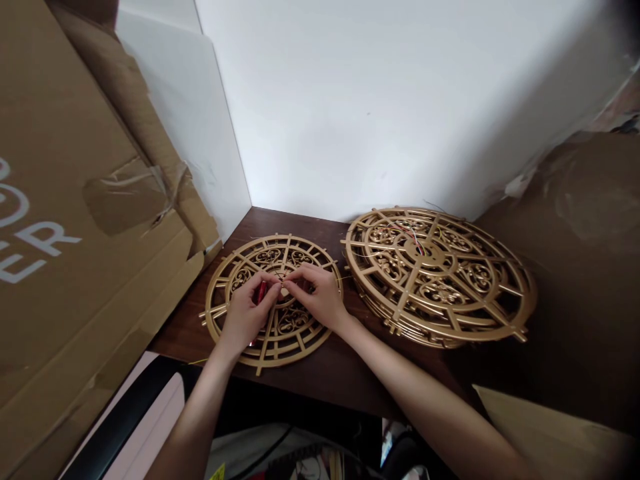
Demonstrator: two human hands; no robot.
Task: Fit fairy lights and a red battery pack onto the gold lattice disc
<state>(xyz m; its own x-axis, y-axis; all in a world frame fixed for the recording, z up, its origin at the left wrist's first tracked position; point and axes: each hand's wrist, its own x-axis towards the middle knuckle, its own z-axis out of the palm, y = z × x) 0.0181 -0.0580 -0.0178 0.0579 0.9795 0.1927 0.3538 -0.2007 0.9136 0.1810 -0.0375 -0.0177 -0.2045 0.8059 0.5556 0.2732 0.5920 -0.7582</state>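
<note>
A round gold openwork disc with scrollwork panels lies flat on the dark wooden table. Over its centre, my left hand and my right hand meet fingertip to fingertip. Both hands pinch thumb against index finger on what looks like thin wire, mostly hidden by the fingers. Something red and slim, perhaps a tool handle, shows inside the curl of my left hand; its full shape is hidden. A thin yellow wire sticks out near my left forearm.
To the right, several similar gold discs are stacked, slightly tilted, with coloured wires at the top one's centre. A large cardboard box stands left, white panels behind, more cardboard right. The dark table ends just before me.
</note>
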